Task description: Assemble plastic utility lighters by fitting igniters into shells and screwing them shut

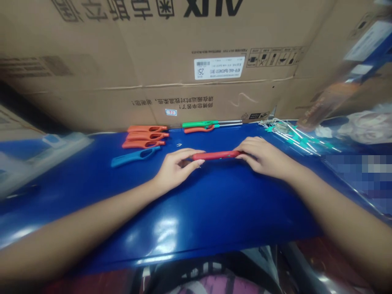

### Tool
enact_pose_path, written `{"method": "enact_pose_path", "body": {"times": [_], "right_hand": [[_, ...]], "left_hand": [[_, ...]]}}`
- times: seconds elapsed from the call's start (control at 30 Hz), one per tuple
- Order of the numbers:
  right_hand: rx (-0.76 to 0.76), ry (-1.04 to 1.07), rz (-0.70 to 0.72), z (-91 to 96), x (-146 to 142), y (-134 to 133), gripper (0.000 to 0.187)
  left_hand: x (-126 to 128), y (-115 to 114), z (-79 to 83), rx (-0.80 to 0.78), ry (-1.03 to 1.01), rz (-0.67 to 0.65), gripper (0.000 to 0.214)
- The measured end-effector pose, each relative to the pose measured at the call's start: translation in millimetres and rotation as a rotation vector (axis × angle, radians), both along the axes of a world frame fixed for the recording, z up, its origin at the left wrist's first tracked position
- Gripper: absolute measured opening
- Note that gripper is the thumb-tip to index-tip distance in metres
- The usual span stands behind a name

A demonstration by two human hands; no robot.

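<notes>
A red long-reach lighter handle (pixel 216 155) lies level between my two hands, just above the blue tabletop. The thumb and fingers of my left hand (pixel 177 166) pinch its left end. At the other end, my right hand (pixel 265 158) grips it, and the fingers cover that tip. Left of my hands are several orange lighter handles (pixel 143 143) in a stack, with a blue lighter handle (pixel 134 156) in front of them. Farther back, a green lighter (pixel 199 124) with a metal tube rests by another orange one. Beyond my right hand lies a pile of metal tubes with green ends (pixel 294 136).
A large cardboard box (pixel 153 73) stands upright along the back of the blue table (pixel 220 212). A blurred clear plastic container (pixel 61 155) is at the left. White plastic bags (pixel 367 124) and a transparent orange-brown cylinder (pixel 324 107) stand at the right.
</notes>
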State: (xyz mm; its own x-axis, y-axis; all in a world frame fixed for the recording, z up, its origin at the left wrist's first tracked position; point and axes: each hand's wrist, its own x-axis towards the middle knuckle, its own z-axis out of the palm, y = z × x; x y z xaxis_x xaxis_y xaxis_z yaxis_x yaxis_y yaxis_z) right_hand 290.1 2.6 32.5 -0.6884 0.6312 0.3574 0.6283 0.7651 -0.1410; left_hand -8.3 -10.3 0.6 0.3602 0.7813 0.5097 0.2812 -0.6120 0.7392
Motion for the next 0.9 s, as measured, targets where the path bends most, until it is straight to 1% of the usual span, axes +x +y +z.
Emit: {"method": "enact_pose_path", "body": {"times": [0.1,0.17,0.3,0.4,0.47,0.53,0.6,0.7,0.8,0.87,0.9], "right_hand": [[0.026,-0.002,0.002,0.9,0.6,-1.2,0.02],[0.023,-0.004,0.009,1.4,-0.3,-3.1,0.019],[-0.02,-0.003,0.004,1.7,-1.9,-5.4,0.019],[-0.098,-0.034,0.016,0.9,-2.9,-5.4,0.031],[-0.162,-0.052,0.021,0.1,-4.7,-5.5,0.036],[-0.209,-0.065,0.006,-0.9,-8.1,-6.3,0.035],[-0.22,-0.083,-0.025,-2.3,-12.6,-8.1,0.038],[-0.194,-0.091,-0.078,-4.8,-19.2,-12.2,0.039],[-0.197,-0.071,-0.117,-6.0,-23.6,-17.2,0.039],[-0.212,-0.063,-0.103,-5.1,-25.4,-20.1,0.04],[-0.222,-0.057,-0.087,-4.4,-26.1,-21.3,0.037]], "left_hand": [[-3.3,-3.8,2.6,0.199,0.085,-0.011,0.02],[-5.1,-6.0,3.8,0.283,0.124,-0.025,0.017],[-5.5,-5.8,3.0,0.314,0.142,-0.041,0.02],[-5.0,-1.5,0.5,0.322,0.178,-0.101,0.026],[-5.1,1.9,-1.4,0.312,0.216,-0.131,0.028],[-5.6,4.7,-2.9,0.281,0.25,-0.114,0.03],[-5.7,6.1,-3.8,0.234,0.283,-0.08,0.037],[-4.6,4.8,-3.7,0.156,0.331,-0.049,0.051],[-2.2,0.4,-2.7,0.054,0.318,-0.031,0.041],[-0.7,-2.8,-2.0,-0.016,0.298,-0.031,0.033],[-0.1,-4.2,-1.6,-0.039,0.296,-0.035,0.03]]}}
